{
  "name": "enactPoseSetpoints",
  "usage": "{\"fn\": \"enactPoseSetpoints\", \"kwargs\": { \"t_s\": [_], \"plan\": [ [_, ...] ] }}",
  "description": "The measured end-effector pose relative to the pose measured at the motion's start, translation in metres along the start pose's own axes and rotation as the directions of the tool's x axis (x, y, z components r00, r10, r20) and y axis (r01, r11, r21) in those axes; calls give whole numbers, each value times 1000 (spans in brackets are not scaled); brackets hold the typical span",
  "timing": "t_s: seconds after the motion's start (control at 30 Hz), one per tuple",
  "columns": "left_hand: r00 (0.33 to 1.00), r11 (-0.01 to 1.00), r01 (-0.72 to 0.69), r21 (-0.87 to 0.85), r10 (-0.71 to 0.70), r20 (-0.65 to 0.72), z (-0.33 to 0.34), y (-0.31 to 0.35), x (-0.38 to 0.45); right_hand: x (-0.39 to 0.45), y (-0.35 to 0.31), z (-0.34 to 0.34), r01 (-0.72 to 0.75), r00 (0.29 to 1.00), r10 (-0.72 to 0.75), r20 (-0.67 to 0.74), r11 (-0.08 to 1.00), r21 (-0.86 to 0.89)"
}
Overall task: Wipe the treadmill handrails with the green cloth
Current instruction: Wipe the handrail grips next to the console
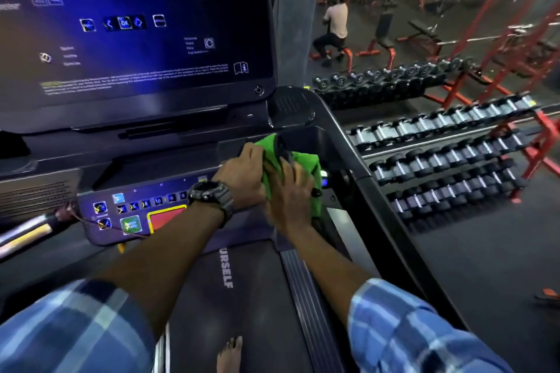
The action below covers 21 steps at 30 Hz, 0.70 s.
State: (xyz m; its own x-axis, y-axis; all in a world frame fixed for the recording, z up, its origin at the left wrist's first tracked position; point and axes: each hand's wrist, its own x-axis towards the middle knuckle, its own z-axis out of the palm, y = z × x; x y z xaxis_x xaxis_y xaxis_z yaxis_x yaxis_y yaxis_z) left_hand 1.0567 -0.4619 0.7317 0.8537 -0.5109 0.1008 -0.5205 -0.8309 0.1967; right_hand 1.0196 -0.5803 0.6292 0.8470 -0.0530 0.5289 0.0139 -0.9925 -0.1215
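Closest to the lens are the two plaid sleeves (418,330) and a bare foot (230,353) standing on the treadmill belt (242,297). Both forearms reach forward and meet at the green cloth (306,165), which sits bunched at the console's right corner, right where the right handrail (357,166) starts its run back toward the person.

The left hand (245,174), with a dark watch (212,195) on its wrist, has its fingers curled into the near-left edge of the cloth. The right hand (289,198) lies just beside it, fingers spread and pressing onto the cloth from the near side, so more a flat push than a pinch from what I can see.

My read: this is early in the wipe, with the cloth getting gathered or seated on the rail end, not mid-stroke yet. The next move probably calls for one hand wrapping the cloth around the rail and dragging it back along the length, keeping pressure even. The control panel (136,215) sits just left of the left wrist, so don't bump those buttons.
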Motion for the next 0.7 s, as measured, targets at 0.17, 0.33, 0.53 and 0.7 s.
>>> {"fn": "enactPoseSetpoints", "kwargs": {
  "t_s": [0.17,0.33,0.53,0.7],
  "plan": [
    [1000,999,-22,-29,22,-9,4,-2,-1,-18,69,3,93,996,-91,20,984,-150],
    [1000,998,5,-62,-6,-17,5,-1,-1,22,27,-1,-104,993,109,41,989,-102],
    [1000,1000,1,-27,-2,-26,7,2,-4,-30,51,4,78,995,-85,-50,990,-118],
    [1000,1000,1,-4,-1,-31,9,2,0,27,64,-25,-146,964,156,215,987,-62]
  ]
}}
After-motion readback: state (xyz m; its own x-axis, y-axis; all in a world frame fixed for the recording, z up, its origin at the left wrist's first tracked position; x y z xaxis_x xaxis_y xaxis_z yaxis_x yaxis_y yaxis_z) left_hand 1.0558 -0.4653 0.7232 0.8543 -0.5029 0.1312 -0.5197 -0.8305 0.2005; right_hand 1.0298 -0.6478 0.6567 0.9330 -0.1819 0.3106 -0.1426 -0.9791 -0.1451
